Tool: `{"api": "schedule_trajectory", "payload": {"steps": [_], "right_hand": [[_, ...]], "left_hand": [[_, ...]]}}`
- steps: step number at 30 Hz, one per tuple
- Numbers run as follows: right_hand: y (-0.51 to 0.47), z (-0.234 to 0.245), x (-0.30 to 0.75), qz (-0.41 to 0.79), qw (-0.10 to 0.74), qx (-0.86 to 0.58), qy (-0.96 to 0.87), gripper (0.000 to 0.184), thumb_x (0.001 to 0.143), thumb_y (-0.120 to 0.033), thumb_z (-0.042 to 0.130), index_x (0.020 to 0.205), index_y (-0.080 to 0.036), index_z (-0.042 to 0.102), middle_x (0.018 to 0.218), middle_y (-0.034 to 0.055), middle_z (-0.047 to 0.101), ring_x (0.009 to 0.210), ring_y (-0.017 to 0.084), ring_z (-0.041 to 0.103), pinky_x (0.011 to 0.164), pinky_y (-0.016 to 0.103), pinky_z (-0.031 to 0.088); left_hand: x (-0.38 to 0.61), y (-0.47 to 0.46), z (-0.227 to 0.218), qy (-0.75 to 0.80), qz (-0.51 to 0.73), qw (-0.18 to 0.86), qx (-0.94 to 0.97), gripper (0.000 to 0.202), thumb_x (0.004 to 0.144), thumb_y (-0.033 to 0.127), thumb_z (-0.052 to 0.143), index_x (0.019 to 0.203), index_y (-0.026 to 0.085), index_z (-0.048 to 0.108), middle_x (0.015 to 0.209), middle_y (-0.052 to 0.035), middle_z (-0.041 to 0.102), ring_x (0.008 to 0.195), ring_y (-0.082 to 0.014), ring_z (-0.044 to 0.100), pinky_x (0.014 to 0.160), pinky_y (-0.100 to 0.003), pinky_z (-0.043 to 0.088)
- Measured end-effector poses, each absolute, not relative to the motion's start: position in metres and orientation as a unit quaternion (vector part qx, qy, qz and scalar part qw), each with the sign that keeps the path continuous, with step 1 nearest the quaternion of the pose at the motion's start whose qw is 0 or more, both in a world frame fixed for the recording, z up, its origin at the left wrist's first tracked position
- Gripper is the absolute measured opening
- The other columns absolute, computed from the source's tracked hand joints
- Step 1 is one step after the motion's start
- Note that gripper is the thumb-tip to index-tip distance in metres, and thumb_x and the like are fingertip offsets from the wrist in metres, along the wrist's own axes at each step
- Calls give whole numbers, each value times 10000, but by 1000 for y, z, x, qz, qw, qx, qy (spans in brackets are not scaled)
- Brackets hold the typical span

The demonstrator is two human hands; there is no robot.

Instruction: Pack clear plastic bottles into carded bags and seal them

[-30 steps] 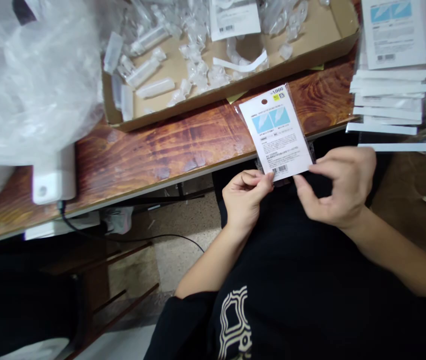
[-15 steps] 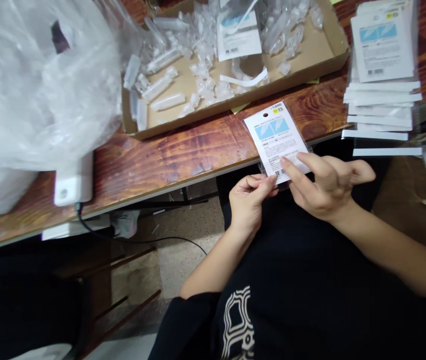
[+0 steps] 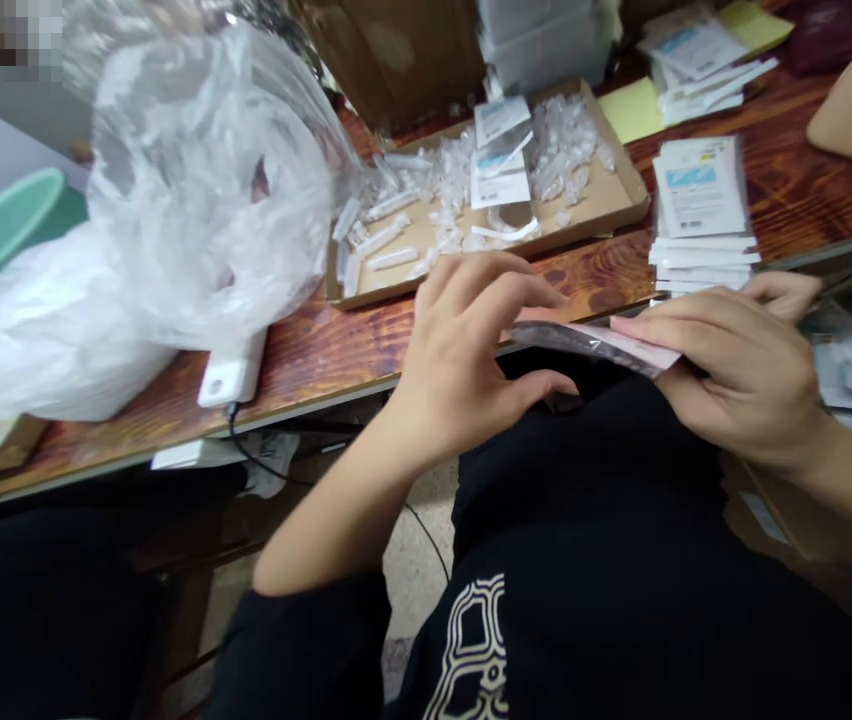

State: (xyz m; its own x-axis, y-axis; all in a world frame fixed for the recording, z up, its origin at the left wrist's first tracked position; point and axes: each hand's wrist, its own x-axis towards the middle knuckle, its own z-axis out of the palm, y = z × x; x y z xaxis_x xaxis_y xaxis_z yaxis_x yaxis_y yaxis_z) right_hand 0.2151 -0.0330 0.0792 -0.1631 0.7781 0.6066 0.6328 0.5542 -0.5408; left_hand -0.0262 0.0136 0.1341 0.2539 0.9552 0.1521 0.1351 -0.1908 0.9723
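My right hand (image 3: 741, 365) pinches one end of a packaged card in a clear plastic sleeve (image 3: 598, 345), turned nearly edge-on above my lap. Around the other end of the sleeve, my left hand (image 3: 463, 350) has its thumb and fingers spread apart; whether a fingertip touches the plastic I cannot tell. The card's printed face is hardly visible at this angle. Beyond my hands lies a shallow cardboard tray (image 3: 613, 215) of small clear plastic pieces (image 3: 565, 140), with printed cards (image 3: 499, 180) resting on top of them.
Right of the tray is an overlapping stack of packaged cards (image 3: 700, 195), with another pile (image 3: 696, 60) behind it. A large clear plastic bag (image 3: 208, 200) bulges at left, beside a white device (image 3: 233, 370) with a black cable. Farther left is a green basin (image 3: 21, 230).
The packaged card has tipped from face-up to almost edge-on. My left hand has let go and opened; my right hand now grips the card's right end. The view has shifted, showing more table.
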Motion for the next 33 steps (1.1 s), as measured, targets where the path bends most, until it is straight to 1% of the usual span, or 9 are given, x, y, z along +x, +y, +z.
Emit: {"api": "schedule_trajectory", "payload": {"steps": [3,7,11,17,23,25,27,30,33], "right_hand": [[-38,89,220,184,448,-440,-756,127,911,-346,762,1028,-315,802,941,9,789,847,225,732,854,423,501],[-39,100,232,396,370,-418,-729,239,847,-428,795,1029,-273,803,965,32,789,851,222,731,699,313,565],[-36,113,237,459,340,-402,-716,334,750,-441,877,1035,-281,810,937,17,797,785,194,726,601,261,548],[-30,127,233,452,353,-409,-709,314,714,-543,898,866,-275,834,816,5,778,749,193,725,668,306,569],[-44,149,229,256,412,-372,-792,130,907,-441,771,836,-344,821,789,-32,773,737,190,723,751,397,574],[-67,148,221,131,437,-315,-832,121,976,-378,701,946,-409,814,878,-68,802,780,170,741,891,423,558],[-98,134,208,13,469,-327,-821,249,1043,-301,605,1141,-462,768,1044,-93,813,890,158,764,997,411,522],[-137,105,198,-68,482,-418,-767,485,1054,-122,520,1417,-432,605,1198,-79,786,1063,157,758,904,384,534],[-139,92,221,-143,391,-351,-839,415,1011,-154,631,1388,-326,638,1256,-59,771,1054,157,758,795,379,523]], "left_hand": [[-18,19,150,397,339,556,647,326,482,122,999,671,182,740,769,-59,738,869,-258,737,798,-334,597],[-9,22,143,359,209,641,645,267,487,154,987,623,197,762,633,-39,731,532,-169,655,503,-261,530],[-2,22,136,337,176,597,707,180,567,236,963,642,215,801,632,-60,745,520,-194,670,473,-281,528],[2,15,138,355,245,510,744,256,505,307,1002,625,206,799,603,-68,715,561,-232,685,519,-341,568],[-12,28,118,363,355,546,667,270,532,335,998,625,238,763,635,-33,719,688,-251,747,638,-354,621],[-13,39,120,371,366,600,607,255,562,307,989,649,244,758,659,-36,731,778,-276,776,702,-364,642],[-8,46,130,381,352,617,591,324,466,199,1011,664,243,758,661,-32,734,816,-299,784,721,-366,650],[10,50,150,360,196,629,661,431,304,67,1003,624,217,755,630,-34,729,699,-298,765,642,-364,636],[34,51,166,296,16,633,715,297,419,110,983,599,178,757,649,-55,745,613,-236,726,621,-345,604]]}}
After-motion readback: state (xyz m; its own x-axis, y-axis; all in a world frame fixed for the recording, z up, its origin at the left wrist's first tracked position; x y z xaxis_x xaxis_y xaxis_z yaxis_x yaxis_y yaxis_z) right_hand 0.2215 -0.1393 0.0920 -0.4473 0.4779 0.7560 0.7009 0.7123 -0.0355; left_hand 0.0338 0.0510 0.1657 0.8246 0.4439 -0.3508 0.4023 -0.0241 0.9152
